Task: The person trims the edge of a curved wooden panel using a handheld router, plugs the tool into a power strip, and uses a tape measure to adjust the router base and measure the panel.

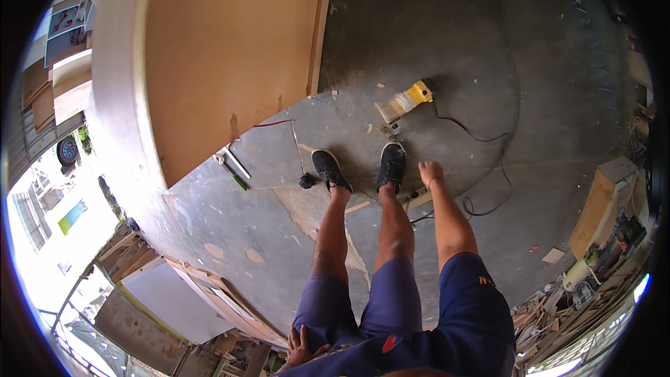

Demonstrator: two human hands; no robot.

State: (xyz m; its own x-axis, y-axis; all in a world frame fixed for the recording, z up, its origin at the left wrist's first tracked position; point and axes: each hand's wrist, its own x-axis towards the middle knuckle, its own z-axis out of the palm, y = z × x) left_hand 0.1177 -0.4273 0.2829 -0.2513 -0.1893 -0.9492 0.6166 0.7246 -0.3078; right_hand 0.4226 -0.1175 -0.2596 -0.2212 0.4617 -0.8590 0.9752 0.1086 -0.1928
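My right hand (431, 172) reaches forward over the floor, to the right of my right shoe (392, 165). Its fingers are curled closed, and whatever they may hold cannot be made out. On my left thigh rests my left hand (301, 347), with fingers apart and nothing in it. Beyond my shoes a yellow corded power tool (412, 99) lies on its side on the floor. Its black cord (474, 138) runs off to the right and loops back near my right arm.
A large wooden panel (230, 49) stands ahead on the left. Near its corner lie a green-handled tool (234, 176) and a silver bar (238, 163). A round black object (307, 181) sits by my left shoe (328, 169). Wood scraps (586, 318) pile up at the right.
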